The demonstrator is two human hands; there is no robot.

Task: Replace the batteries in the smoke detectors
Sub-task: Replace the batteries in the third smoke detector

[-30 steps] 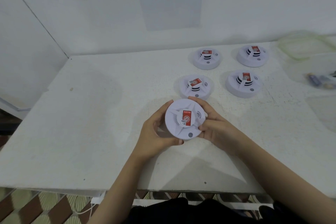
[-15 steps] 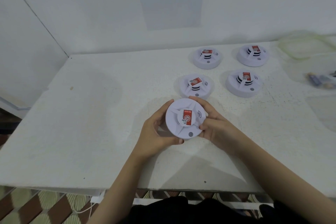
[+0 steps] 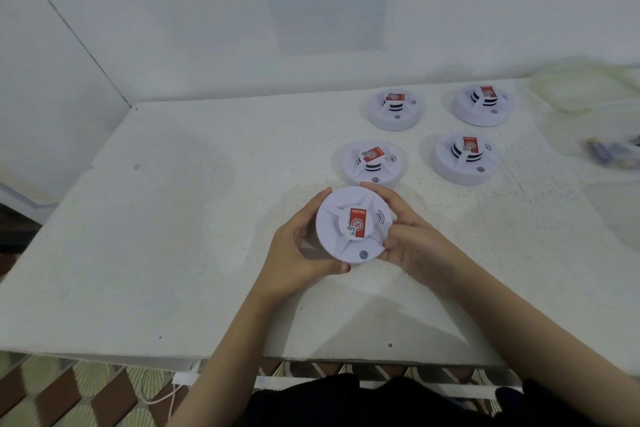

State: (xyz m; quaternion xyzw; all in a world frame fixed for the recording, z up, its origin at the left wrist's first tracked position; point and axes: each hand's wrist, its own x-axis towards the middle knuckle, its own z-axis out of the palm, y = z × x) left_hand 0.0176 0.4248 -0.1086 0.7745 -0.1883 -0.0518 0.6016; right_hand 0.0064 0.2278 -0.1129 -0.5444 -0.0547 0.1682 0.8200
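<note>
We hold a round white plastic smoke detector (image 3: 351, 224) with a red label on its raised centre, face up over the white painted table (image 3: 173, 236), near the front edge. We cannot tell whether it touches the top. Our left hand (image 3: 294, 253) grasps its left rim, thumb curled at the near edge. Our right hand (image 3: 412, 243) grasps the right rim, fingers wrapped round the far side. Four more detectors (image 3: 374, 163) sit behind it in two rows. Blurred dark batteries (image 3: 609, 154) lie at far right.
</note>
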